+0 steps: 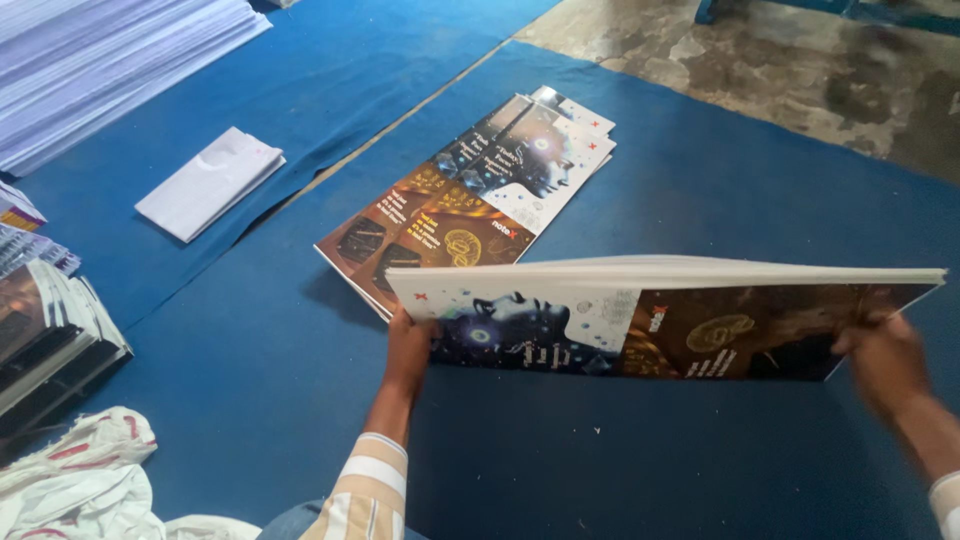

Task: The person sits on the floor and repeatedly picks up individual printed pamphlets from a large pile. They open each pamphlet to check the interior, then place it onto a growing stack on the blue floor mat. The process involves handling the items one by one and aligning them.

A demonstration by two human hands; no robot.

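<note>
from up here i see both hands on a long stack of printed cover sheets, blue-white at one end and dark brown-gold at the other (660, 310), lifted off the blue floor mat (620, 470) and held roughly level, its far edge tipped up towards me. the left hand (410, 350) has its grip clamped on the stack's left end, fingers tucked under and out of sight; the right hand (885, 360) is blurred, its grip closed on the right end as far as i can judge. my reading is that the work is partway: a flat pile of the same printed covers (470, 200) already lies fanned on the mat just beyond the held stack, while the held stack is not yet set down anywhere. around it: a small folded white paper bundle (210, 182) lies well apart to the left, a tall heap of plain white sheets (100, 60) fills the top-left corner, dark bound stacks (45, 340) sit at the left edge, and a crumpled white cloth with red marks (80, 470) lies near my knee (nothing sits directly under the held stack). bare stone floor (780, 60) shows beyond the mat.
</note>
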